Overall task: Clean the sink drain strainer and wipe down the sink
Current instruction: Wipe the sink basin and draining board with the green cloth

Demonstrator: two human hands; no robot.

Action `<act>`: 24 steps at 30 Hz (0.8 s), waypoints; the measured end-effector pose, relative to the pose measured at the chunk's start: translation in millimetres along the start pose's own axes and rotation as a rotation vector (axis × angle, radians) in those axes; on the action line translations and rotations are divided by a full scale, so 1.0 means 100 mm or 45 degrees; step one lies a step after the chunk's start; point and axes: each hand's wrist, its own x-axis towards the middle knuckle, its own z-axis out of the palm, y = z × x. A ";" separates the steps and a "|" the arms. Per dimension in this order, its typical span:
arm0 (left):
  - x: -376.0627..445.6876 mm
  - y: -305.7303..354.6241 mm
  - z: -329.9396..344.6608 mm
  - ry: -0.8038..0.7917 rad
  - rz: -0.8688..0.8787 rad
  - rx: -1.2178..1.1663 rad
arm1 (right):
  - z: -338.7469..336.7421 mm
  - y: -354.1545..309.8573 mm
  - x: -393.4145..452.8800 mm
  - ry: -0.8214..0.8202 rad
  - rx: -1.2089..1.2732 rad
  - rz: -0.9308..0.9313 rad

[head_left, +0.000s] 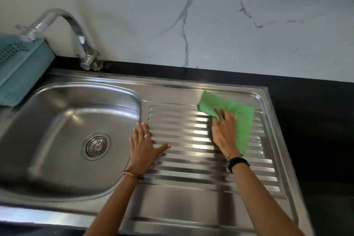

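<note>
While the right hand (224, 130) presses a green cloth (239, 120) onto the far part of the ribbed drainboard (191, 140), the left hand (143, 142) lies flat on the steel where the ribs meet the basin's rim, fingers straight and spread, thumb out to the side. That flat palm looks like a brace: it would steady the body as the other arm reaches across. The right hand's fingers are bunched into a fold of the cloth at its near-left edge, gripping it, while the rest of the cloth lies spread beyond and to the right of the hand, which suits wiping a broad strip along the grooves.

The sink (67, 188) has its basin on the left, and the strainer (96, 145) sits seated in the drain at the bottom, well apart from both hands. Whether it is already clean I cannot tell for certain; its metal looks bright.

A curved tap (76, 30) rises from the back rim behind the basin, its spout swung to the left. A teal perforated basket (21, 71) rests at the basin's left edge, tilted, partly out of view; it would have to be worked around when the cloth reaches that side. The sink is set into a dark tabletop (316, 140), with a white veined wall (229, 25) behind. Nothing lies on the drainboard in the cloth's path apart from the left hand itself.
</note>
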 end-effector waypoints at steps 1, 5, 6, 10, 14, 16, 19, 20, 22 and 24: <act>0.00 0.01 0.01 0.018 -0.004 -0.035 | 0.07 -0.16 0.00 -0.016 0.016 -0.061; 0.01 -0.03 -0.02 0.054 0.000 -0.186 | 0.43 -0.82 -0.03 -0.195 -0.048 -0.321; 0.02 -0.04 -0.03 0.035 0.014 -0.241 | 0.51 -0.95 -0.02 -0.241 -0.085 -0.365; 0.00 -0.09 -0.07 0.060 0.049 -0.445 | 0.71 -1.33 0.11 -0.359 -0.242 -0.533; -0.04 -0.07 -0.06 0.151 0.098 -0.415 | 0.75 -1.47 0.18 -0.443 -0.286 -0.726; -0.06 -0.05 -0.06 0.143 0.069 -0.351 | 0.73 -1.47 0.19 -0.480 -0.307 -0.822; -0.10 -0.02 -0.05 0.139 -0.009 -0.278 | 0.70 -1.40 0.16 -0.496 -0.349 -0.962; -0.12 -0.01 -0.05 0.137 -0.031 -0.253 | 0.69 -1.37 0.14 -0.499 -0.347 -0.999; -0.14 0.01 -0.04 0.135 -0.061 -0.167 | 0.67 -1.31 0.07 -0.505 -0.302 -1.033; -0.16 0.06 -0.04 0.155 -0.040 -0.067 | 0.64 -1.21 0.01 -0.483 -0.212 -1.001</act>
